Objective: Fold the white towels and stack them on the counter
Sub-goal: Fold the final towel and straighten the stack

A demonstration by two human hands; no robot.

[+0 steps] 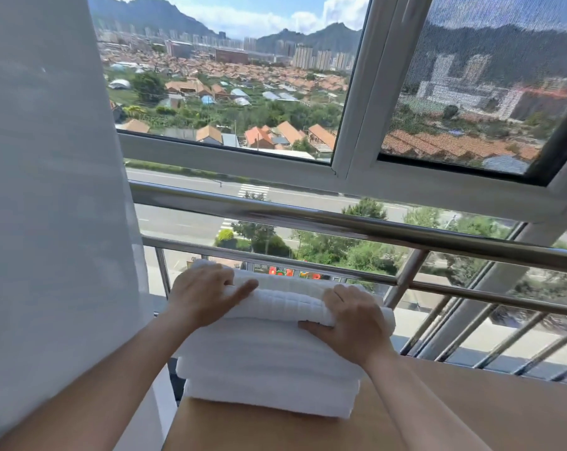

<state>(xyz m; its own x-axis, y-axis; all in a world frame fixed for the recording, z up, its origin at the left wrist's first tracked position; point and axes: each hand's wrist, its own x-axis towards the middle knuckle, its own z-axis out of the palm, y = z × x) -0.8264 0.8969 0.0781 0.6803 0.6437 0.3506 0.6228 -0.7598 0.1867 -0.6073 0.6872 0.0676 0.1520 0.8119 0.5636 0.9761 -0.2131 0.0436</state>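
A stack of folded white towels (pixel 269 366) sits at the left end of the light wooden counter (pixel 487 408). The top towel (pixel 285 304) lies folded across the stack. My left hand (pixel 204 294) rests on its left end, fingers curled over the far edge and thumb stretched along the top. My right hand (pixel 350 323) grips its right end, fingers over the top and thumb tucked under the front fold.
A steel railing (pixel 373 222) runs just behind the stack, in front of a large window (pixel 357 177). A sheer white curtain (pixel 54 190) hangs at the left, close to the towels. The counter extends to the right of the stack.
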